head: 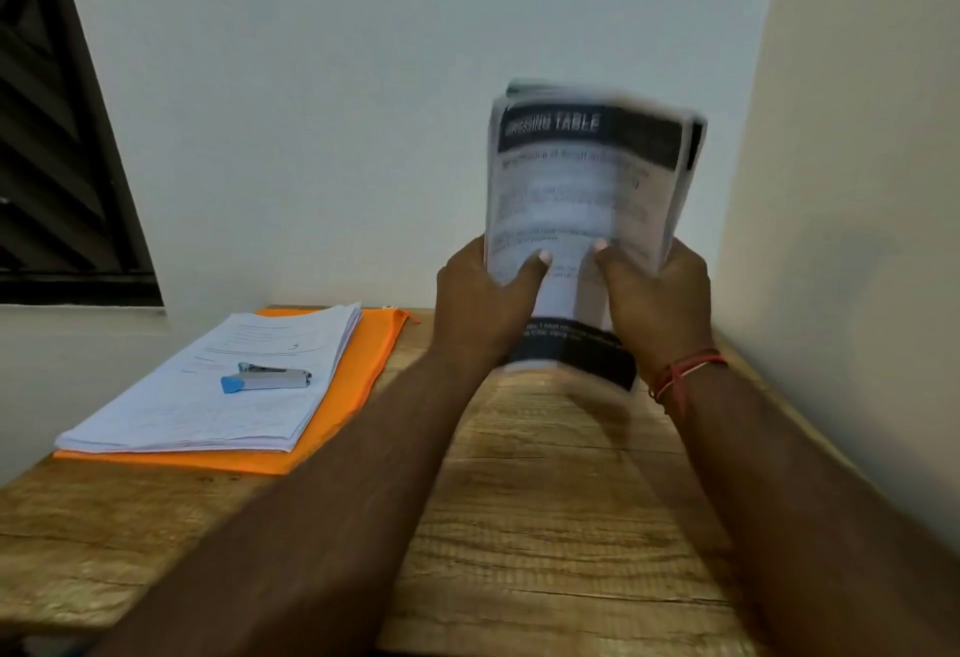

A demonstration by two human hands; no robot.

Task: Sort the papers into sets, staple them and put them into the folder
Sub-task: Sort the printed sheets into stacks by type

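I hold a set of printed papers point(582, 189) upright above the wooden table point(545, 500), its top sheet headed by a black band; the sheets are blurred. My left hand point(483, 303) grips the set's left edge, thumb on the front. My right hand point(660, 298) grips the right edge the same way. At the left lies a thick stack of white papers point(171, 412) on an orange folder point(363, 350). A silver stapler with a blue end point(267, 377) rests on top of that stack.
A white wall rises just behind the table and another closes in on the right. A dark louvred window point(57, 137) sits at the upper left above a ledge. Bare wood shows in front of and below my arms.
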